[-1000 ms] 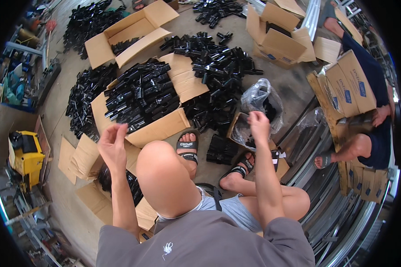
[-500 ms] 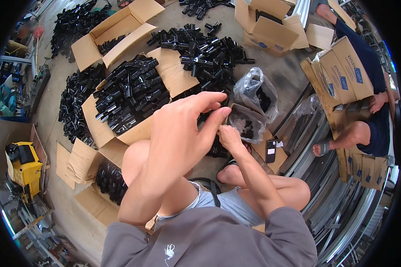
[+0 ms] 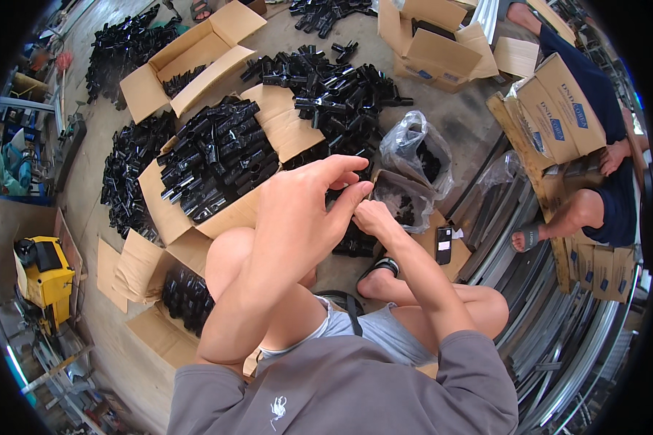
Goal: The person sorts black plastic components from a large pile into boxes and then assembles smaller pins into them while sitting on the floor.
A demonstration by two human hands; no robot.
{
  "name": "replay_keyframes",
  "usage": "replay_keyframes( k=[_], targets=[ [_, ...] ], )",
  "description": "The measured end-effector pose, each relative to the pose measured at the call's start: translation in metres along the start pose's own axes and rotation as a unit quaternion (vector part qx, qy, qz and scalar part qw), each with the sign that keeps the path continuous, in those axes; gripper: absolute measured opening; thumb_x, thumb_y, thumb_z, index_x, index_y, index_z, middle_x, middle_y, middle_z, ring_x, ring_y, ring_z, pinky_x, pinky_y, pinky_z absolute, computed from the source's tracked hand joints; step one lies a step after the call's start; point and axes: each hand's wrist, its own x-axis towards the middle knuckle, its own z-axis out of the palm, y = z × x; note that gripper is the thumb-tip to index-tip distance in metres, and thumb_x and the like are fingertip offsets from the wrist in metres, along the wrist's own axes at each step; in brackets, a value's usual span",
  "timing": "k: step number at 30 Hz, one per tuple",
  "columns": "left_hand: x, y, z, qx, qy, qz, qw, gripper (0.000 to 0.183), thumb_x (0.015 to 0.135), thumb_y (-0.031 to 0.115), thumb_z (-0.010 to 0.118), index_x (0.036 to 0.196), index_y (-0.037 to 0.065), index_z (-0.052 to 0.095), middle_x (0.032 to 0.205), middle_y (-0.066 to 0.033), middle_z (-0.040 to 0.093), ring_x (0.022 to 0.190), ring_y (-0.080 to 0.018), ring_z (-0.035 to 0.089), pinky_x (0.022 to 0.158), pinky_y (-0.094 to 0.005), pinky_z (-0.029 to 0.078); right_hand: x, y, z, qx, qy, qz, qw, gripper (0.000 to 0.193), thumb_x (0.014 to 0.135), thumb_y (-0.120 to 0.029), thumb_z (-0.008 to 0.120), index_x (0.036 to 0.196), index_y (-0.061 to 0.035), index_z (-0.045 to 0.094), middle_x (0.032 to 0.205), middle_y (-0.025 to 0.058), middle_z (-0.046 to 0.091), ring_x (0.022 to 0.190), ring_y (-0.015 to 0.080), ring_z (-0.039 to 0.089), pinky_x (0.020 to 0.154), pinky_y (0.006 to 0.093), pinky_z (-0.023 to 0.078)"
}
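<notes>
My left hand (image 3: 308, 199) is raised, its thumb and fingers curled into a pinch over my right hand. My right hand (image 3: 372, 216) is closed just below those fingertips. A small dark piece seems to sit between the two hands, mostly covered by the fingers, and its kind cannot be made out. Beyond them lies a heap of black tubular joint fittings (image 3: 334, 94). To the left of my left hand, an open cardboard box (image 3: 163, 206) is filled with rows of the same fittings. Right of my hands, a clear plastic bag (image 3: 406, 138) and a bin (image 3: 392, 181) hold small black parts.
A smartphone (image 3: 443, 245) lies on cardboard to the right, beside long metal profiles (image 3: 515, 290). Further right, another person's leg (image 3: 573, 214) and hand show near stacked boxes (image 3: 566, 109). More fittings (image 3: 127, 163) and a yellow machine (image 3: 47, 275) are at the left.
The view has shifted slightly. My hands keep nearly the same pose, close together. My foot shows a little more beside the right forearm.
</notes>
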Motion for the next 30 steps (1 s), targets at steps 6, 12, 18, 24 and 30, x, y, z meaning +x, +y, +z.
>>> replay_keyframes(
  k=[6, 12, 18, 24, 30],
  targets=[
    [-0.001, -0.001, -0.005, 0.002, -0.014, -0.018, 1.0, 0.027, 0.089, 0.01, 0.08, 0.115, 0.007, 0.076, 0.093, -0.0116, 0.08, 0.085, -0.0191, 0.078, 0.071, -0.0305, 0.06, 0.003, -0.002, -0.011, -0.04, -0.079, -0.028, 0.996, 0.016, 0.094, -0.016, 0.065, 0.093, -0.0026, 0.073, 0.092, 0.0213, 0.075, 0.089, 0.0405, 0.074, 0.074, 0.0497, 0.06],
    [-0.002, -0.008, -0.01, -0.012, -0.021, -0.037, 0.999, 0.029, 0.089, 0.011, 0.079, 0.118, 0.008, 0.076, 0.095, -0.0113, 0.08, 0.081, -0.018, 0.078, 0.063, -0.0306, 0.061, -0.009, 0.006, -0.025, 0.026, -0.09, -0.036, 0.995, 0.019, 0.097, -0.017, 0.063, 0.109, -0.0033, 0.066, 0.105, 0.0197, 0.073, 0.101, 0.0392, 0.071, 0.083, 0.0488, 0.058],
    [-0.001, -0.005, -0.014, 0.011, -0.036, -0.03, 0.999, 0.029, 0.091, 0.014, 0.078, 0.119, 0.008, 0.075, 0.095, -0.0123, 0.08, 0.08, -0.0198, 0.078, 0.066, -0.0315, 0.06, -0.03, 0.028, -0.036, 0.127, -0.01, -0.071, 0.989, 0.016, 0.099, -0.015, 0.062, 0.109, -0.0027, 0.062, 0.109, 0.0177, 0.068, 0.106, 0.0386, 0.066, 0.089, 0.0463, 0.054],
    [0.001, -0.021, -0.005, 0.018, -0.024, -0.008, 1.0, 0.035, 0.09, 0.016, 0.078, 0.124, 0.01, 0.073, 0.101, -0.0136, 0.079, 0.077, -0.0236, 0.077, 0.066, -0.033, 0.058, -0.04, 0.011, -0.079, 0.271, 0.076, -0.078, 0.957, 0.016, 0.101, -0.012, 0.062, 0.113, -0.0007, 0.06, 0.103, 0.0178, 0.065, 0.098, 0.0356, 0.066, 0.086, 0.0419, 0.052],
    [0.002, -0.033, 0.006, 0.127, -0.062, -0.032, 0.989, 0.047, 0.088, 0.029, 0.081, 0.128, 0.006, 0.07, 0.108, -0.0185, 0.076, 0.083, -0.0307, 0.077, 0.076, -0.0406, 0.058, -0.03, -0.021, -0.136, 0.602, 0.118, -0.039, 0.789, 0.015, 0.11, -0.016, 0.055, 0.118, -0.0033, 0.057, 0.11, 0.0053, 0.068, 0.094, 0.0145, 0.065, 0.085, 0.0313, 0.054]
  ],
)
